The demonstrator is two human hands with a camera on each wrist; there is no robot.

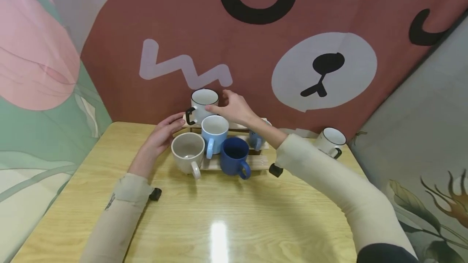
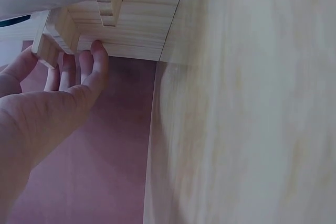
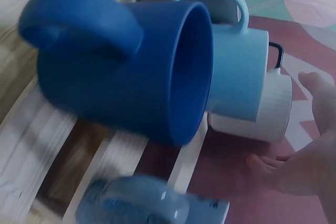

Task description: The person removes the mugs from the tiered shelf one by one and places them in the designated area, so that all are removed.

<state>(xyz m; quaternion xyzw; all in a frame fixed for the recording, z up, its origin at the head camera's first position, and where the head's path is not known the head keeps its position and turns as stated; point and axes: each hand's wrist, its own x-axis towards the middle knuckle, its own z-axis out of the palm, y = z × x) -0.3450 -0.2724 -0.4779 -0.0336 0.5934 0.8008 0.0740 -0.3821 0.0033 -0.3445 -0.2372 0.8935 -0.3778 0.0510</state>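
Note:
A white mug with a black rim and black handle (image 1: 199, 106) stands on the top tier of a stepped wooden rack (image 1: 257, 161). My right hand (image 1: 235, 108) is at that mug's right side, thumb and fingers spread; in the right wrist view a gap shows between hand (image 3: 299, 166) and mug (image 3: 278, 106). At the rack's left end, my left hand (image 1: 164, 133) grips the upper tier; the left wrist view shows thumb and curled fingers about the slat end (image 2: 50, 48). Lower on the rack are a light blue mug (image 1: 215, 131), a dark blue mug (image 1: 233, 155) and a greyish-white mug (image 1: 186, 151).
A small blue patterned mug (image 1: 257, 139) sits on the rack's right side, partly hidden by my right arm. Another white mug with a black rim (image 1: 330, 141) stands at the table's back right. A printed cloth (image 1: 175, 19) hangs right behind the wooden table (image 1: 183, 222).

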